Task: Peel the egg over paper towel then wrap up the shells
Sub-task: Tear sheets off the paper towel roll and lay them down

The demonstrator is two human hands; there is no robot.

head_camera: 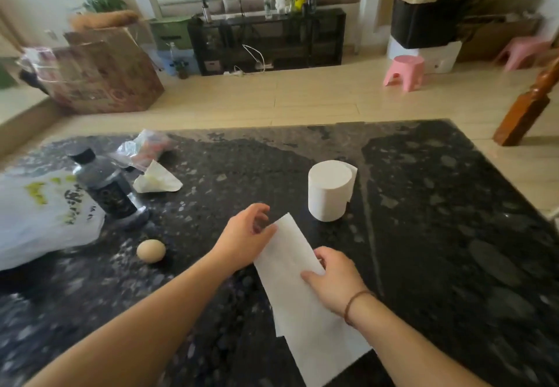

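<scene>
A long white paper towel strip (298,293) lies on the dark stone table (423,205), running from the middle toward the near edge. My left hand (245,235) pinches the strip's far left edge. My right hand (335,277) holds the strip's right side, thumb on top and fingers curled around the edge. A beige egg (151,251) sits whole on the table to the left of my left forearm, untouched.
A white paper roll (329,190) stands just beyond the strip. At the left are a dark bottle (104,184), a white plastic bag (36,214), a crumpled tissue (157,178) and a clear bag (145,147). A pink stool (403,72) stands on the floor beyond.
</scene>
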